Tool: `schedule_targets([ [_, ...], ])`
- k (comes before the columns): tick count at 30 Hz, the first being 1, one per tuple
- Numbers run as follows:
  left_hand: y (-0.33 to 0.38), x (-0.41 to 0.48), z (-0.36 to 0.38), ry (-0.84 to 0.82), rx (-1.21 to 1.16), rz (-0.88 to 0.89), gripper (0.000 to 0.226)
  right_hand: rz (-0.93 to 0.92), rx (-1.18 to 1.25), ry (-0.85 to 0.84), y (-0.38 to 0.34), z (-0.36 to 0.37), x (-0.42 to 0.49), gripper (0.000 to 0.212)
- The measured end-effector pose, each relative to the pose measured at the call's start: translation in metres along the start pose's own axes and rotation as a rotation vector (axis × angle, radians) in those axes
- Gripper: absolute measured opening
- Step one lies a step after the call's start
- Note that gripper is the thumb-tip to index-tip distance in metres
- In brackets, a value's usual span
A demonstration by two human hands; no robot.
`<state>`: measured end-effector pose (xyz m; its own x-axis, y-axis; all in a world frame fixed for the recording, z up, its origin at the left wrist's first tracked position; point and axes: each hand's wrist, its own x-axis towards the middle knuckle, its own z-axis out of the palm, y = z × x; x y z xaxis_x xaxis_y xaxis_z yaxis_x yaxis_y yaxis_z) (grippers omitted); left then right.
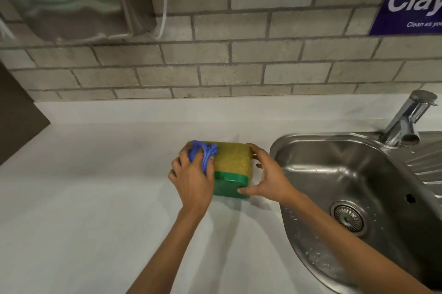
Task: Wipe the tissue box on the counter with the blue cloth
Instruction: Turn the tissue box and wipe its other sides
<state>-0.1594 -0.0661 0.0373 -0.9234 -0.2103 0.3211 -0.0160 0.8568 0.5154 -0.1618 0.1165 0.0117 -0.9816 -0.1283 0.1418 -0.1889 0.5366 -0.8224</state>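
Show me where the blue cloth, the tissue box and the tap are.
blue cloth [203, 153]: head view, on the bunched folds above the left hand's fingers.
tissue box [233, 160]: head view, on its yellow upper face.
tap [406, 119]: head view, on the chrome body behind the sink.

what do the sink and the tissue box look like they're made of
Sink: looks like stainless steel, brushed and shiny, with bright reflections and water drops. Tissue box: probably plastic; the green end is smooth with a slight sheen, the yellow part looks speckled or textured.
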Motion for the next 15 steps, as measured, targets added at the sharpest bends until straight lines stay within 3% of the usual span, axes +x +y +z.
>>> schedule_targets([
  [4,0.032,-0.018,0.002,-0.040,0.008,0.214,0.035,-0.017,-0.011,0.012,-0.006,0.002,0.003,0.111],
  [8,0.012,-0.036,-0.001,-0.006,0.067,0.341,0.037,-0.013,0.003,0.013,-0.004,-0.003,0.000,0.109],
  [13,-0.014,-0.022,-0.005,0.070,-0.075,0.025,0.045,-0.006,0.007,-0.003,-0.008,-0.003,-0.001,0.110],
  [15,0.001,-0.026,-0.003,0.051,-0.092,0.037,0.049,-0.011,-0.003,0.011,-0.009,-0.001,0.000,0.110],
])
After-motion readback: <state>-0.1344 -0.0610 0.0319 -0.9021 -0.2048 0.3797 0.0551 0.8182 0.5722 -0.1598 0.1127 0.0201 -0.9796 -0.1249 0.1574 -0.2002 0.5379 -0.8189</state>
